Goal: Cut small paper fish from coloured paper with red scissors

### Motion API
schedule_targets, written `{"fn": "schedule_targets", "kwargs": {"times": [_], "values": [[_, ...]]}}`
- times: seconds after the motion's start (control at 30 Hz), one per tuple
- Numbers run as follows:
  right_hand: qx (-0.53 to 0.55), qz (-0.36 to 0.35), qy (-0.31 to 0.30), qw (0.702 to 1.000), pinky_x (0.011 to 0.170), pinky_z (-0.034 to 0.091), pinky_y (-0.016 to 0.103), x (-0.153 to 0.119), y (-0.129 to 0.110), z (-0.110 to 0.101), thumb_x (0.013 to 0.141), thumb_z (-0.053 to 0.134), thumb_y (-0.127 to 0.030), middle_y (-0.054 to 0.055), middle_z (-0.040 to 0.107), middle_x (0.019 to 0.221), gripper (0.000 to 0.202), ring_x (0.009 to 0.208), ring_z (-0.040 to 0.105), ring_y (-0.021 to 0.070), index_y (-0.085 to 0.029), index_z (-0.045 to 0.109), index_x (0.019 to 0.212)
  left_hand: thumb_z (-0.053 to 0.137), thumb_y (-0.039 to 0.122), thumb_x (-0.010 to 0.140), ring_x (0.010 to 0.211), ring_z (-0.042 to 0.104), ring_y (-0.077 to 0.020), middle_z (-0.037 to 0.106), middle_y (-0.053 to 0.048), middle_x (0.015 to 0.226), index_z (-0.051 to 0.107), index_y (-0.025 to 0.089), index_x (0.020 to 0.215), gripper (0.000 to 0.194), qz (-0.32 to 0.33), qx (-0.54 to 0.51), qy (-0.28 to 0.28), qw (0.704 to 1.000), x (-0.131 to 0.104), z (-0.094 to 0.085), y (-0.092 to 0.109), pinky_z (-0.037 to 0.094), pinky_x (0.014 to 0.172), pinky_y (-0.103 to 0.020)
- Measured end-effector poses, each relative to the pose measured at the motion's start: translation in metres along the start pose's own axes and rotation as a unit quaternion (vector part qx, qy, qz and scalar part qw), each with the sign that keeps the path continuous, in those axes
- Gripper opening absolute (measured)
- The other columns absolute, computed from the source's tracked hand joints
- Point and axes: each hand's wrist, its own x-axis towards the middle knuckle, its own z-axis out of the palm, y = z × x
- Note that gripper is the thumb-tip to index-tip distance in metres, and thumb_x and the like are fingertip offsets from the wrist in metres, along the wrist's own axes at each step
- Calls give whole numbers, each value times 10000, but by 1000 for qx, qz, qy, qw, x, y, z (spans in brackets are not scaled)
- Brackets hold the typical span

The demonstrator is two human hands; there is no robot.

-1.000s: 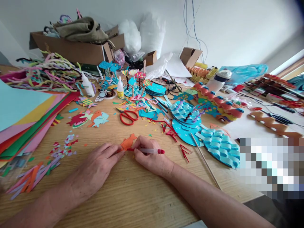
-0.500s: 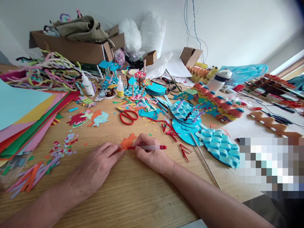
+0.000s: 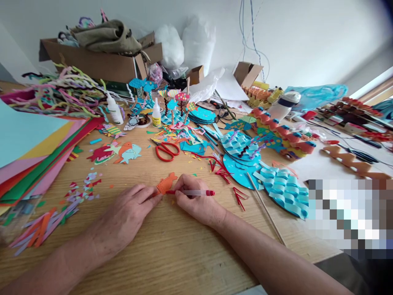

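Note:
An orange paper fish [image 3: 166, 183] lies on the wooden table between my hands, with small marks on its body. My left hand [image 3: 135, 205] is closed on the fish's left end, thumb and fingers pinching its edge. In my right hand [image 3: 193, 200] is a red pen [image 3: 199, 192] with a clear barrel, its tip at the fish's lower edge. Red-handled scissors [image 3: 166, 150] lie just beyond the fish. Farther left is a small group of cut paper fish [image 3: 129, 152] in orange, light blue and red.
Coloured paper sheets [image 3: 37, 159] and paper strips [image 3: 43, 229] lie at left. Woven blue paper discs [image 3: 284, 190] and a thin wooden stick [image 3: 265, 209] are at right. Glue bottles [image 3: 156, 114], paper scraps and a cardboard box [image 3: 89, 61] stand farther back.
The view has shifted very slightly. Both hands, the pen and the orange fish stay in nearly the same place.

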Motion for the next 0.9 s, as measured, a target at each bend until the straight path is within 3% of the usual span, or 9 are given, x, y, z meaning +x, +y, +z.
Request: {"fn": "schedule_targets", "kwargs": {"times": [0.9], "values": [[38,27,6,999,466,301,190,2,1,-3,648,446,-106,-55,451,540,82,474,380,80,-183,472,639,315,14,821,911,541,-181,626,-59,1012,600,158,1078,410,3,5,-8,1000,-2,2,-1,506,785,-323]]}}
